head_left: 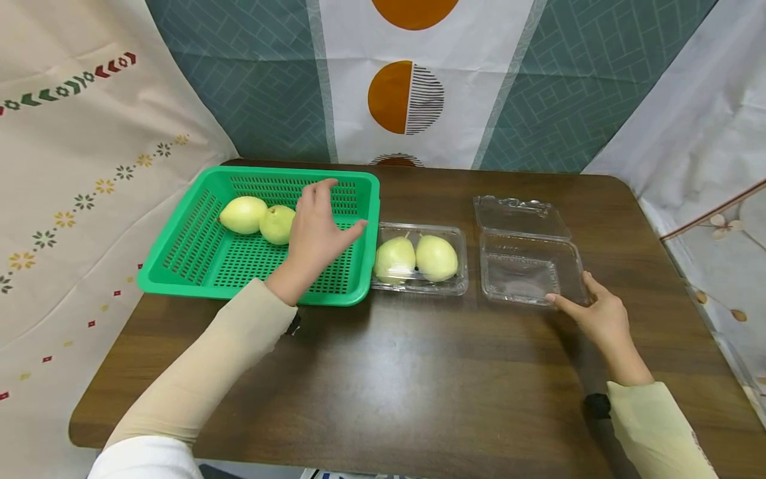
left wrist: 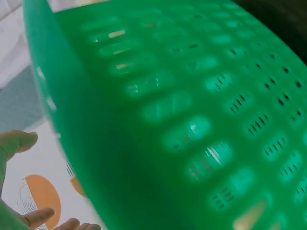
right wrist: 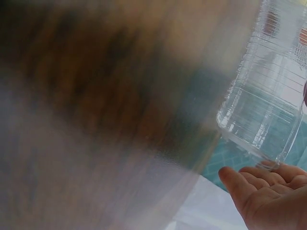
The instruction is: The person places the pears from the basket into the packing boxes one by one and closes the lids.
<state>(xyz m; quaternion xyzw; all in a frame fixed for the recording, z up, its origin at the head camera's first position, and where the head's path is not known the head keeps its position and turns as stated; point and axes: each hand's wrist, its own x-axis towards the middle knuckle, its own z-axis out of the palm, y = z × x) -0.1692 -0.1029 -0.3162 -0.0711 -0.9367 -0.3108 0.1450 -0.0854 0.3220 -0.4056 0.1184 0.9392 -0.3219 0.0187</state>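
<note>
A rectangular green perforated plastic basket (head_left: 209,291) is seen on a brown wooden desk (head_left: 419,372). Two round yellow-green pears (head_left: 243,215) are held in its far left part. Over the basket's right half, the left hand (head_left: 317,236) is poised with thumb and fingers spread wide and nothing grasped; the nearer pear is partly covered by it.

Just right of the basket, two more yellow-green pears (head_left: 436,257) are enclosed in a clear plastic box (head_left: 421,287); whether its lid is latched cannot be told. Farther right of the basket, a hinged clear plastic container (head_left: 514,266) lies open and unfilled, its near right corner touched by the right hand (head_left: 604,322), thumb and fingers held apart and loosely extended.

The light container could be slid or tipped if pressed unevenly at that one corner. A smooth pear could be dropped or bruised if gripped only by fingertips.
</note>
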